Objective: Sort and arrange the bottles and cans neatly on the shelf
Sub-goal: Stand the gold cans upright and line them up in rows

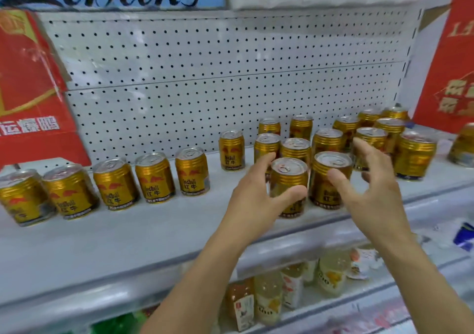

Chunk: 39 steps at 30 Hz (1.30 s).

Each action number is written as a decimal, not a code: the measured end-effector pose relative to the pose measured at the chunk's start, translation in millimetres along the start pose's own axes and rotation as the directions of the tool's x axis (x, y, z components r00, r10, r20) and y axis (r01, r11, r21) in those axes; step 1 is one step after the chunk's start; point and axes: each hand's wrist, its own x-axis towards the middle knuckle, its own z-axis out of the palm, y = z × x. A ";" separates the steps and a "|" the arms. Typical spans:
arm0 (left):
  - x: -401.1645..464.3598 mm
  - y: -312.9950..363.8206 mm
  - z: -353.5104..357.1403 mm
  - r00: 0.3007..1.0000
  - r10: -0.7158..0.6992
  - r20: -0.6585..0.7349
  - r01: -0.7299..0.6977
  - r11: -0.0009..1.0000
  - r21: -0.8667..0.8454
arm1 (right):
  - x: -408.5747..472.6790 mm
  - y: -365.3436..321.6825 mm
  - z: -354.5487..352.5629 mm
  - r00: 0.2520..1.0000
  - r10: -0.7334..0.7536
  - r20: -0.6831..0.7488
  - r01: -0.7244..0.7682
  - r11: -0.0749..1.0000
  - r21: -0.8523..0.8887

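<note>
Several gold cans stand on the grey shelf (128, 231). A row of them (154, 177) runs along the back wall from the left, and a loose cluster (369, 138) fills the right half. My left hand (259, 195) curls round the front can (288, 179), thumb on its right side and fingers behind its left. My right hand (369, 187) hovers with spread fingers beside the neighbouring front can (331, 177), thumb near its upper right side, gripping nothing.
A white pegboard (205, 77) backs the shelf. Red cartons stand at the left (28, 89) and right (451, 59) ends. One more gold can (464, 146) sits at the far right. Bottles (266, 297) stand on the lower shelf beneath.
</note>
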 end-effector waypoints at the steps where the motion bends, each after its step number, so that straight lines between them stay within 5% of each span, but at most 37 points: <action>1: 3.0 3.8 5.7 1.000 -0.026 -0.012 0.026 0.999 0.030 | 2.7 6.1 -2.5 0.993 0.087 0.080 -0.090 0.995 0.037; 5: 9.5 9.4 14.5 0.992 -0.090 -0.090 0.100 0.989 0.110 | 8.2 18.1 -1.8 0.946 0.159 0.283 -0.203 0.971 0.130; 11: -2.6 -6.4 -9.9 0.988 -0.109 -0.106 0.115 0.992 0.048 | 2.6 3.1 2.2 0.950 0.152 0.272 -0.190 0.975 0.119; 25: -119.1 -94.8 -203.3 0.928 -0.185 -0.323 0.222 0.971 0.084 | -84.2 -161.6 137.9 0.871 -0.058 0.487 -0.106 0.947 0.303; 39: -177.4 -168.2 -343.8 0.929 -0.213 -0.301 0.230 0.973 0.022 | -146.1 -268.9 253.8 0.812 -0.139 0.566 -0.054 0.949 0.310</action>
